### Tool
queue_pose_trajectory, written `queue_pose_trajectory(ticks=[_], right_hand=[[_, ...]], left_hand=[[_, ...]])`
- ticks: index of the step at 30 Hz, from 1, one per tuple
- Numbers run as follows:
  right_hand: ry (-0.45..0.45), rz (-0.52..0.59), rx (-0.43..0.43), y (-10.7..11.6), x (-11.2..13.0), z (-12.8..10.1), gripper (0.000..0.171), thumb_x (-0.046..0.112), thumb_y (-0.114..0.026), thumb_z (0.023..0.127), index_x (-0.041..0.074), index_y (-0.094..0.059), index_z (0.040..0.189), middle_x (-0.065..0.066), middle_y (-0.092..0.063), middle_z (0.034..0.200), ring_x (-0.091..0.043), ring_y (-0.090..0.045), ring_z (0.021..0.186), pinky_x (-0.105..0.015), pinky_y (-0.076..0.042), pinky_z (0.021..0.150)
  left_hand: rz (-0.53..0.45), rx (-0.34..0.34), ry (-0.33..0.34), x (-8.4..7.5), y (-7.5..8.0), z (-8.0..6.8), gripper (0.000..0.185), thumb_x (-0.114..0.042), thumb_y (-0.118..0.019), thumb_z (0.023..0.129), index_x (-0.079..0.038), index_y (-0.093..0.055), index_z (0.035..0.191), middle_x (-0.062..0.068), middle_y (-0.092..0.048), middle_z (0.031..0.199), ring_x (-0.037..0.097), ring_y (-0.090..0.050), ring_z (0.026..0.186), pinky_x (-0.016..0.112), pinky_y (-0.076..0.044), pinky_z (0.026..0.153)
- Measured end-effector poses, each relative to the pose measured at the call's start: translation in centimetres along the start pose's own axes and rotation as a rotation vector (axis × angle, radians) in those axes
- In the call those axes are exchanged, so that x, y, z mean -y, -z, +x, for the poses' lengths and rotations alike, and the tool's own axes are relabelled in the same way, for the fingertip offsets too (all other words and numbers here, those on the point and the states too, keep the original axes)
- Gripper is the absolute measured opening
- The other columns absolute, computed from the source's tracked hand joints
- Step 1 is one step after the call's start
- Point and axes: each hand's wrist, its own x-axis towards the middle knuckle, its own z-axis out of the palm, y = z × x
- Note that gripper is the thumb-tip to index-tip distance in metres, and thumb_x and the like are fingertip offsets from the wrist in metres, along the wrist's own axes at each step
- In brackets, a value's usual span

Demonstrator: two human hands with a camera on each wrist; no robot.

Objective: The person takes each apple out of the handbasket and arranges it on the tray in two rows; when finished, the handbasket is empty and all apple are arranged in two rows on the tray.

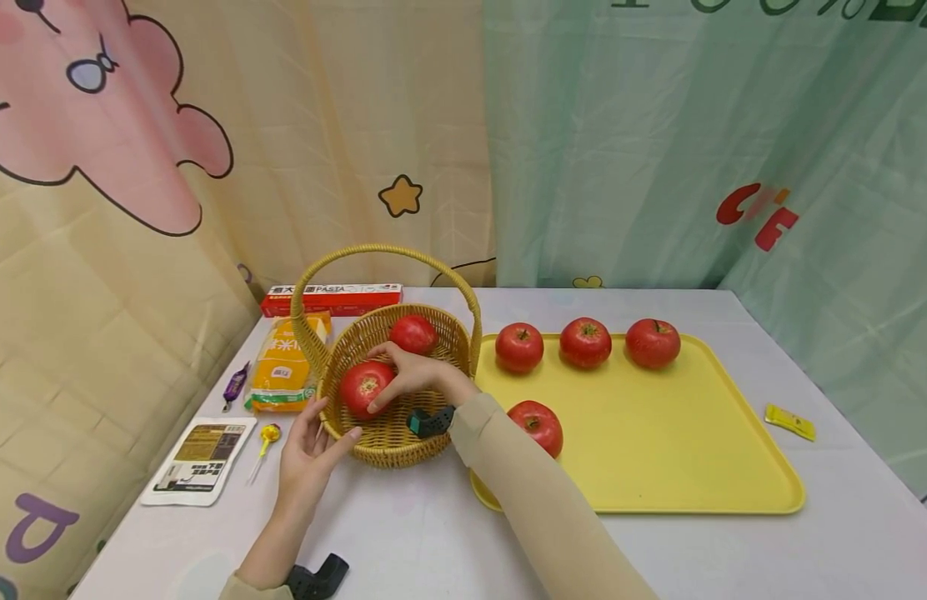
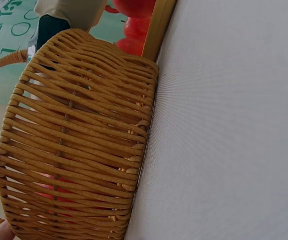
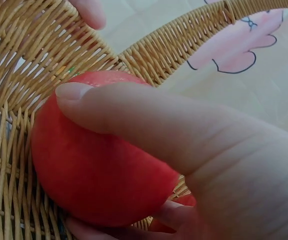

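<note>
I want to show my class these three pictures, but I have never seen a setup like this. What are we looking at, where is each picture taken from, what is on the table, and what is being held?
No machine here: a person works with bare hands, wearing three cameras. The wide picture comes from the head; the close-ups come from each wrist. The right hand grips a tomato inside the wicker basket; the right wrist view shows that grip close up. The left hand touches the basket's outer wall, which fills the left wrist view. A second tomato lies in the basket. Four more sit on the yellow tray. Left of the basket lie food packets and a pasta box.
</note>
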Motion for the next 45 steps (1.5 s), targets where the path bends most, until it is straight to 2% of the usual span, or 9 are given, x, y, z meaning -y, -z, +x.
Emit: queue_pose_trajectory(ticks=[9, 16, 21, 24, 29, 33, 36, 39, 45], right_hand=[[-0.036, -0.096, 0.072, 0.7, 1.2, -0.5, 0.075, 0.031, -0.083, 0.069, 0.026, -0.042, 0.131, 0.002, -0.047, 0.122, -0.016, -0.047, 0.108, -0.033, -0.05, 0.087], [0.011, -0.165, 0.144, 1.6, 3.5, -1.9, 0.071, 0.031, -0.083, 0.067, 0.027, -0.044, 0.126, 0.002, -0.048, 0.118, -0.016, -0.047, 0.106, -0.03, -0.051, 0.081], [0.047, -0.225, 0.125, 2.6, 4.7, -3.5, 0.071, 0.035, -0.084, 0.066, 0.031, -0.043, 0.123, 0.003, -0.048, 0.118, -0.015, -0.046, 0.107, -0.03, -0.051, 0.08], [0.096, -0.221, 0.122, 3.4, 5.4, -4.8, 0.076, 0.034, -0.083, 0.067, 0.032, -0.039, 0.129, 0.003, -0.047, 0.121, -0.016, -0.046, 0.109, -0.029, -0.051, 0.08], [0.23, -0.215, 0.188, 5.1, 6.2, -8.0, 0.084, 0.028, -0.079, 0.071, 0.031, -0.034, 0.141, 0.003, -0.042, 0.129, -0.017, -0.043, 0.114, -0.028, -0.052, 0.083], [0.312, -0.149, 0.226, 6.7, 6.1, -11.3, 0.079, 0.022, -0.079, 0.072, 0.027, -0.038, 0.139, 0.002, -0.041, 0.131, -0.018, -0.044, 0.116, -0.031, -0.054, 0.084], [0.343, -0.055, 0.209, 8.1, 5.3, -13.7, 0.077, 0.017, -0.079, 0.072, 0.023, -0.037, 0.135, -0.001, -0.043, 0.13, -0.021, -0.046, 0.116, -0.035, -0.054, 0.085], [0.361, 0.0, 0.146, 9.6, 3.9, -16.1, 0.076, 0.013, -0.08, 0.072, 0.02, -0.035, 0.132, -0.004, -0.046, 0.128, -0.023, -0.047, 0.116, -0.039, -0.054, 0.086], [0.338, -0.031, -0.073, 11.8, 0.2, -20.6, 0.077, 0.016, -0.081, 0.07, 0.018, -0.033, 0.13, -0.006, -0.05, 0.126, -0.026, -0.048, 0.115, -0.043, -0.053, 0.087]], left_hand=[[-0.011, 0.013, -0.005, 0.2, 0.0, -0.1, 0.067, -0.007, -0.067, 0.086, -0.003, -0.03, 0.142, 0.003, -0.01, 0.156, 0.021, -0.019, 0.14, 0.025, -0.028, 0.107], [-0.003, 0.01, 0.0, 0.2, -0.1, 0.1, 0.065, -0.006, -0.066, 0.087, -0.003, -0.031, 0.142, 0.003, -0.011, 0.156, 0.021, -0.019, 0.14, 0.025, -0.028, 0.106], [0.005, -0.002, 0.007, 0.1, -0.1, 0.2, 0.064, -0.004, -0.066, 0.087, -0.004, -0.032, 0.141, 0.003, -0.012, 0.156, 0.02, -0.019, 0.14, 0.026, -0.028, 0.107], [0.002, -0.005, 0.008, 0.0, -0.1, 0.2, 0.064, -0.003, -0.066, 0.086, -0.004, -0.032, 0.141, 0.003, -0.013, 0.156, 0.02, -0.02, 0.14, 0.025, -0.028, 0.107], [-0.009, 0.002, 0.002, -0.1, 0.0, 0.1, 0.065, -0.003, -0.067, 0.086, -0.004, -0.032, 0.141, 0.003, -0.012, 0.156, 0.021, -0.019, 0.14, 0.024, -0.029, 0.107], [-0.022, 0.009, -0.008, -0.1, 0.0, 0.1, 0.067, -0.004, -0.068, 0.085, -0.003, -0.031, 0.141, 0.003, -0.011, 0.156, 0.021, -0.018, 0.141, 0.023, -0.028, 0.107], [-0.018, 0.008, -0.006, 0.0, 0.1, 0.1, 0.069, -0.006, -0.069, 0.085, -0.003, -0.031, 0.142, 0.002, -0.011, 0.156, 0.021, -0.018, 0.141, 0.024, -0.026, 0.108], [-0.011, 0.006, -0.003, 0.0, 0.1, 0.1, 0.07, -0.008, -0.07, 0.085, -0.003, -0.03, 0.142, 0.001, -0.01, 0.156, 0.02, -0.017, 0.141, 0.025, -0.025, 0.109], [-0.001, 0.008, 0.004, -0.1, 0.0, 0.1, 0.071, -0.01, -0.07, 0.085, -0.004, -0.03, 0.143, 0.0, -0.009, 0.156, 0.019, -0.016, 0.141, 0.026, -0.025, 0.109]])
